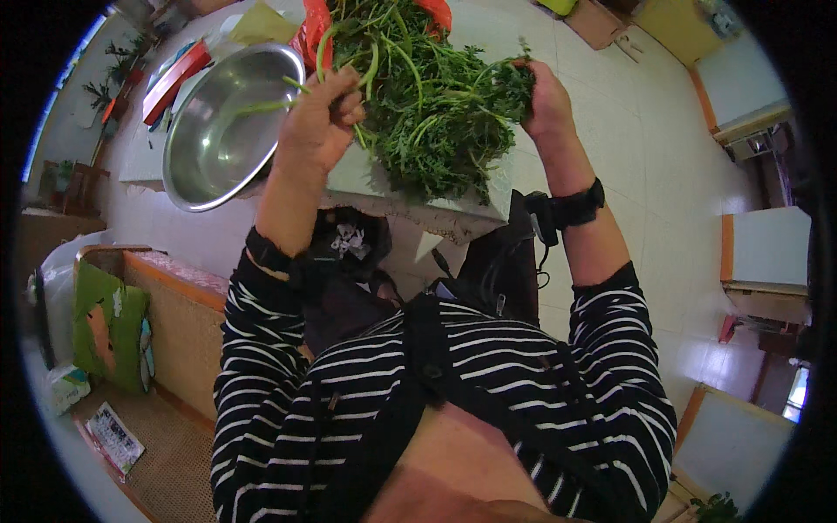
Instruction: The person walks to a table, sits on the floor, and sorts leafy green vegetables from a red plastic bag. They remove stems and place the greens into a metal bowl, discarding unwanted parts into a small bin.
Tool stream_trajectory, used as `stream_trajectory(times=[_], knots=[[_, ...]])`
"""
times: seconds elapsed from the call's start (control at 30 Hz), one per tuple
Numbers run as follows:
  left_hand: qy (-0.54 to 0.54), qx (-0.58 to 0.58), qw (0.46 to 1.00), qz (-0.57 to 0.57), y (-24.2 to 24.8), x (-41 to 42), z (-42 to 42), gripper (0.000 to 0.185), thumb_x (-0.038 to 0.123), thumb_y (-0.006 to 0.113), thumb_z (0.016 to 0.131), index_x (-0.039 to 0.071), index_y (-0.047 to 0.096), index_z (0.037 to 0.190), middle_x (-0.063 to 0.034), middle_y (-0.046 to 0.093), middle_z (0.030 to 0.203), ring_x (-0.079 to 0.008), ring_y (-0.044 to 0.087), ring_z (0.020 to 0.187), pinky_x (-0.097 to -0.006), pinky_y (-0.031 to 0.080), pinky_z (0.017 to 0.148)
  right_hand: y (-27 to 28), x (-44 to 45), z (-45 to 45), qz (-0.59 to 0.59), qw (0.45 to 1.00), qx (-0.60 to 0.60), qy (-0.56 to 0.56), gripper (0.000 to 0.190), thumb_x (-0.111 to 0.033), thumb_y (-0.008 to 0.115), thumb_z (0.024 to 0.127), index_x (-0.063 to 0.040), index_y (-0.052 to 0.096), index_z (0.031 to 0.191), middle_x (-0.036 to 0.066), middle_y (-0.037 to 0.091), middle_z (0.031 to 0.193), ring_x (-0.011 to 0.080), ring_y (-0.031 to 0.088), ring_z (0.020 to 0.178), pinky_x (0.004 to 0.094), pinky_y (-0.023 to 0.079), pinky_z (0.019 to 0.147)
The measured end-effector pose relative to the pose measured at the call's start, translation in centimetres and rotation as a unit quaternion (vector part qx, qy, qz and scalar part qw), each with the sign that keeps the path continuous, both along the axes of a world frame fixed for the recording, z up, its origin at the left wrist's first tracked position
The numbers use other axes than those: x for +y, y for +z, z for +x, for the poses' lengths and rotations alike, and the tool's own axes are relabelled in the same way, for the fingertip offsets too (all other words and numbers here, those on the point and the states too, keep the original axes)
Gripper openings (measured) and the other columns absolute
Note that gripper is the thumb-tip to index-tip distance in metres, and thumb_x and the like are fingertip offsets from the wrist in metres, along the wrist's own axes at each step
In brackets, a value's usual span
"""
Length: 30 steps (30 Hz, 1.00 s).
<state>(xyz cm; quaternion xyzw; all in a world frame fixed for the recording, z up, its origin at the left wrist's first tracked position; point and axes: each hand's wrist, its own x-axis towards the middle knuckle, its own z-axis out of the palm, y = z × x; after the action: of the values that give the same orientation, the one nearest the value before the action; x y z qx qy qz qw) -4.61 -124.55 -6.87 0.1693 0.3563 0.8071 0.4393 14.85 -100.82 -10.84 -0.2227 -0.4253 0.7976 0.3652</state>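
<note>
A heap of leafy green vegetables [438, 124] with feathery leaves and pale stems lies on the table [356, 176], partly in a red plastic bag [315, 33]. My left hand [324, 118] is pinched around green stems at the heap's left side. Some stem ends [261, 106] stick out from this hand over a wide stainless steel basin [219, 140]. The basin tilts at the table's left, its inside showing no other contents. On the heap's right, my right hand [548, 98] grips leafy tops, the fingers partly hidden by leaves.
A red box [175, 82] lies beyond the basin. Below the table edge, a black-lined bin [353, 238] holds crumpled white paper. Black cables [494, 268] hang near my lap. To my left stands a wooden bench [176, 314] with a green cushion [108, 327].
</note>
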Motion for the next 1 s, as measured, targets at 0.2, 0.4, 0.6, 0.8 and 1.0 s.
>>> stream_trajectory(times=[0.2, 0.4, 0.6, 0.8, 1.0], knots=[[-0.030, 0.103, 0.987, -0.121, -1.9, 0.4, 3.1, 0.012, 0.018, 0.067, 0.089, 0.010, 0.058, 0.086, 0.0004, 0.056, 0.071, -0.0063, 0.040, 0.053, -0.0203, 0.031, 0.049, 0.7, -1.3, -0.5, -0.077, 0.995, 0.046, 0.042, 0.029, -0.023, 0.046, 0.094, 0.000, 0.062, 0.101, 0.011, 0.067, 0.090, 0.0232, 0.065, 0.080, 0.0369, 0.054, 0.073], [-0.053, 0.256, 0.956, -0.133, -2.6, 2.8, 6.0, 0.032, 0.008, 0.073, 0.081, 0.002, 0.063, 0.111, 0.0030, 0.060, 0.076, -0.0044, 0.053, 0.067, -0.0194, 0.039, 0.057, 1.7, -3.1, -0.6, -0.075, 0.993, 0.060, 0.071, 0.028, -0.021, 0.044, 0.093, -0.001, 0.062, 0.100, 0.009, 0.066, 0.092, 0.0238, 0.065, 0.081, 0.0396, 0.055, 0.073], [-0.021, 0.238, 0.964, -0.114, -0.8, 4.4, 5.7, 0.018, 0.011, 0.070, 0.085, 0.002, 0.066, 0.100, 0.0002, 0.064, 0.079, -0.0035, 0.051, 0.066, -0.0206, 0.039, 0.056, 2.4, -3.0, -0.7, -0.075, 0.988, 0.085, 0.101, 0.033, -0.022, 0.041, 0.096, 0.002, 0.061, 0.107, 0.011, 0.067, 0.098, 0.0240, 0.065, 0.087, 0.0383, 0.054, 0.081], [-0.013, 0.199, 0.979, 0.036, 3.8, 4.2, 2.6, 0.010, 0.012, 0.065, 0.091, 0.003, 0.066, 0.096, -0.0026, 0.065, 0.077, -0.0045, 0.044, 0.056, -0.0184, 0.032, 0.050, 2.4, -0.2, -0.6, 0.118, 0.990, 0.070, 0.036, 0.037, -0.021, 0.034, 0.100, 0.006, 0.055, 0.117, 0.017, 0.064, 0.106, 0.0276, 0.063, 0.097, 0.0400, 0.051, 0.090], [0.055, 0.125, 0.990, 0.037, 4.7, 5.3, 0.1, 0.007, 0.011, 0.068, 0.089, 0.006, 0.064, 0.092, -0.0044, 0.065, 0.079, -0.0060, 0.042, 0.054, -0.0221, 0.032, 0.050, 1.9, 3.8, 0.3, 0.032, 0.990, 0.107, -0.083, 0.026, -0.018, 0.039, 0.097, -0.002, 0.056, 0.109, 0.010, 0.064, 0.107, 0.0254, 0.062, 0.098, 0.0395, 0.052, 0.086]])
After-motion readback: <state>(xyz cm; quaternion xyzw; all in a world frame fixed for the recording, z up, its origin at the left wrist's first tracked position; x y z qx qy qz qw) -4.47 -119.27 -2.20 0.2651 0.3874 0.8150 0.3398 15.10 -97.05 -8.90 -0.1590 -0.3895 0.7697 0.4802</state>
